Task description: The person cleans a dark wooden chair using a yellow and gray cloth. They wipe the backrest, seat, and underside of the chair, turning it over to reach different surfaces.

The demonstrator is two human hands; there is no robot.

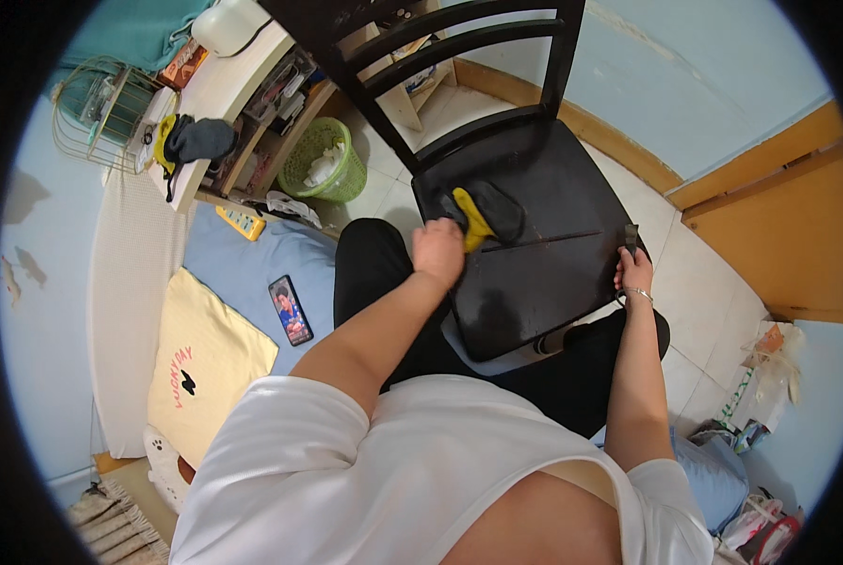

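Observation:
A soft dark grey and yellow piece [478, 215] lies on the black chair seat [544, 292]; its kind is unclear. My left hand [440, 252] is closed at its left edge, gripping it near the yellow part. Over the seat's right edge, my right hand [634, 273] has its fingers wrapped round a small dark brush-like tool [631, 237] that points away from me. The tool is apart from the soft piece. A similar grey and yellow piece [200, 139] with dark straps rests on the desk's edge at the left.
The chair's slatted back [459, 56] rises at the far side. A green wastebasket [346, 174] stands left of it, beside the shelved desk [228, 94]. A phone [291, 309], a yellow remote-like device [241, 222] and a cream cushion [205, 348] lie on the bed to my left.

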